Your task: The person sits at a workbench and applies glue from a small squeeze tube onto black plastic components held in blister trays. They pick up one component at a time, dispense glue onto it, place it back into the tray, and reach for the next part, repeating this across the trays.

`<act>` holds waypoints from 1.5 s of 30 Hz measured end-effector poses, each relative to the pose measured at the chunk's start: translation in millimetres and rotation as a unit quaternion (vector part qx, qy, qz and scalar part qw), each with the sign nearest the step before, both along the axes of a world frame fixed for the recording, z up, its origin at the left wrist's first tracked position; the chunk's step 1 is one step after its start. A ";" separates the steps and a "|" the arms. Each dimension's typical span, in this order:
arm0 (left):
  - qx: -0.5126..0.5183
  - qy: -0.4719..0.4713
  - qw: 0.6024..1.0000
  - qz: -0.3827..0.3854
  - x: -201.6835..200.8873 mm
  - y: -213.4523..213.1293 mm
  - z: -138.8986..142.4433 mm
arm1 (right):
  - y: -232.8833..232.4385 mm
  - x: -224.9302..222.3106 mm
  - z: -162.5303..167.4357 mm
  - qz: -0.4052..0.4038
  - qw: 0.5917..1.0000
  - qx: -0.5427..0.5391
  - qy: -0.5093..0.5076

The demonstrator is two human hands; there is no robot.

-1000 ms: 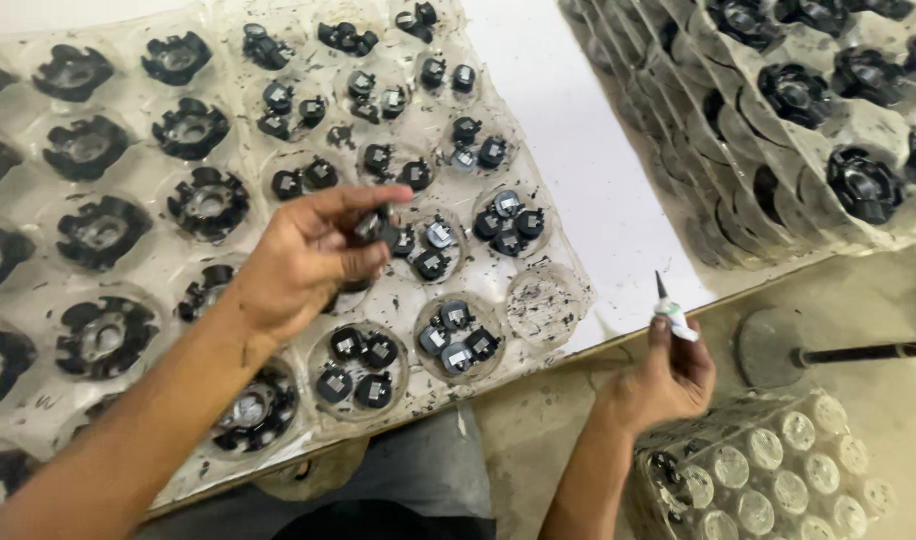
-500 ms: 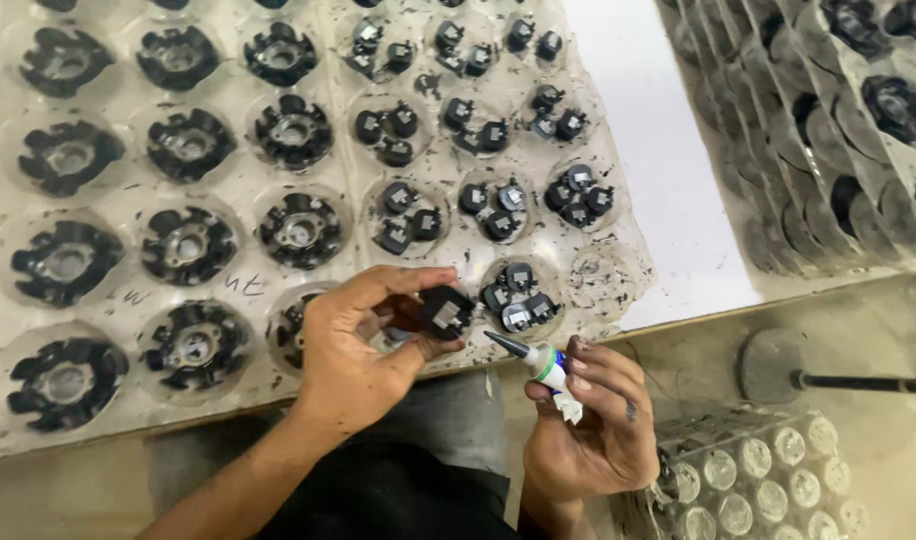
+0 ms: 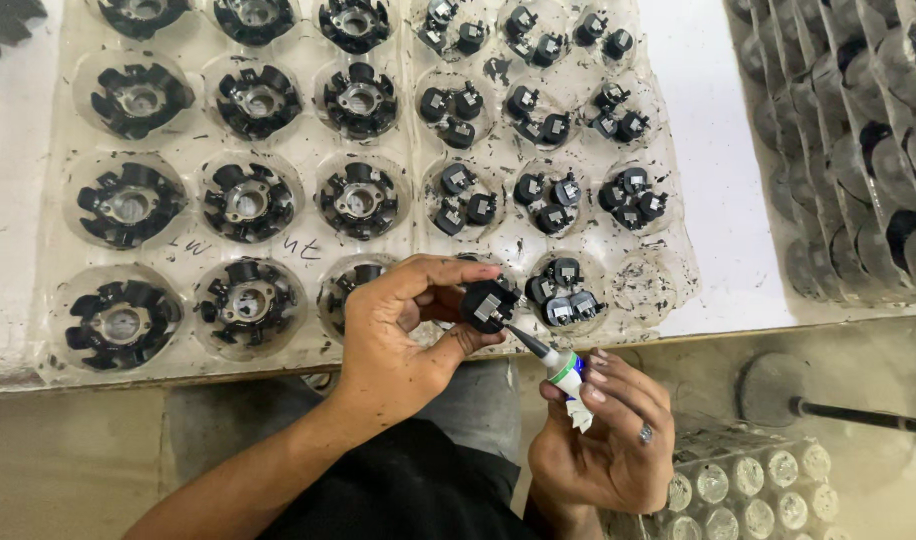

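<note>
**Glue tip meets small black part over a tray of components**

A person's left hand [image 3: 403,330] pinches a small black part [image 3: 488,305] between thumb and fingertips, holding it just above the near edge of a clear plastic tray [image 3: 38,340]. The right hand [image 3: 603,440] is closed around a small white tube [image 3: 563,375] with a thin dark nozzle, whose tip touches, or all but touches, the lower side of the part. Whether anything is coming out of the nozzle is too small to tell.

The tray's left pockets each hold one large black ring-shaped piece [image 3: 128,205]. The right pockets hold clusters of small black parts [image 3: 558,295] like the one in hand, and the pocket at the near right corner [image 3: 643,290] has none. The tray lies on a white table [image 3: 718,200]. A stack of similar trays [image 3: 858,150] stands to the right, and a box of small round caps [image 3: 748,490] sits below the table edge beside the right hand.

Judging by the grip and the nozzle's position, the step in hand is dabbing the part with the tube's contents. The next move would seem to call for a steady left-hand pinch, light pressure on the tube, and a clean lift of the nozzle so that nothing smears, before the part goes to a seat.
</note>
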State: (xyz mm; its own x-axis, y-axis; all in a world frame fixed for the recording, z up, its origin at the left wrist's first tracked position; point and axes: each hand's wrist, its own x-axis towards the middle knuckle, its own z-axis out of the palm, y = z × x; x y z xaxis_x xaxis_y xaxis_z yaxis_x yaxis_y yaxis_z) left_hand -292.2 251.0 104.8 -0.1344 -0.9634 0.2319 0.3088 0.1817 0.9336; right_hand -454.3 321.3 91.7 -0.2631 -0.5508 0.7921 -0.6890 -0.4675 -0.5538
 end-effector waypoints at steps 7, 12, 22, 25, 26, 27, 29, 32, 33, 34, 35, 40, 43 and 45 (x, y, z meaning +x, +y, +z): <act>0.003 0.010 1.000 -0.007 4.9 0.0 -5.6 | -8.1 5.2 4.0 -0.003 0.998 -0.027 0.063; 0.012 0.016 1.000 -0.018 5.8 1.0 -6.9 | -11.5 7.4 6.4 -0.012 0.996 -0.028 0.079; 0.018 0.028 0.999 -0.019 5.4 -0.2 -9.3 | -9.3 7.6 3.1 -0.007 0.998 -0.015 0.059; 0.023 0.027 0.999 -0.018 4.9 -0.8 -10.2 | -8.5 7.7 2.3 -0.009 0.998 -0.010 0.055; 0.022 0.028 0.999 -0.018 5.1 -0.9 -11.2 | -8.1 8.0 1.8 -0.011 0.998 -0.007 0.055; 0.022 0.029 0.999 -0.019 5.1 -1.2 -11.8 | -8.1 7.9 1.7 -0.011 0.998 -0.008 0.056; 0.026 0.039 0.999 -0.022 5.1 -1.0 -13.8 | -8.2 7.9 1.6 -0.010 0.998 -0.010 0.060; 0.035 0.055 0.998 -0.021 3.4 0.3 -17.6 | -7.0 8.7 1.8 -0.011 0.998 0.002 0.054; 0.038 0.061 0.997 -0.019 2.5 0.6 -19.4 | -6.9 9.1 1.5 -0.006 0.999 0.008 0.049; 0.058 0.068 0.996 -0.029 1.5 0.2 -21.3 | -6.7 9.4 1.5 -0.001 0.999 0.014 0.043; 0.079 0.076 0.993 -0.039 0.4 -0.3 -23.4 | -6.4 9.7 1.3 0.004 0.999 0.020 0.038; 0.127 0.142 0.978 -0.086 -6.8 5.5 -32.5 | -6.0 12.1 -1.3 0.004 0.999 0.021 -0.035; 0.159 0.176 0.965 -0.113 -9.4 9.2 -35.7 | -8.6 9.6 -1.7 0.000 0.999 -0.009 -0.053; 0.184 0.198 0.954 -0.129 -10.6 10.9 -36.6 | -10.6 8.9 -1.8 -0.001 0.999 -0.015 -0.047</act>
State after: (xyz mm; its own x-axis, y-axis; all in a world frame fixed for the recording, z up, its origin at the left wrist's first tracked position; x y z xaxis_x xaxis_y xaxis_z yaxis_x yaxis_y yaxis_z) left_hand -302.9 261.9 68.2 -0.3503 -0.9360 -0.0335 0.6407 -0.2655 0.7204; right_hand -445.4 310.7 90.0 -0.3375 -0.5260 0.7807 -0.6359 -0.4841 -0.6011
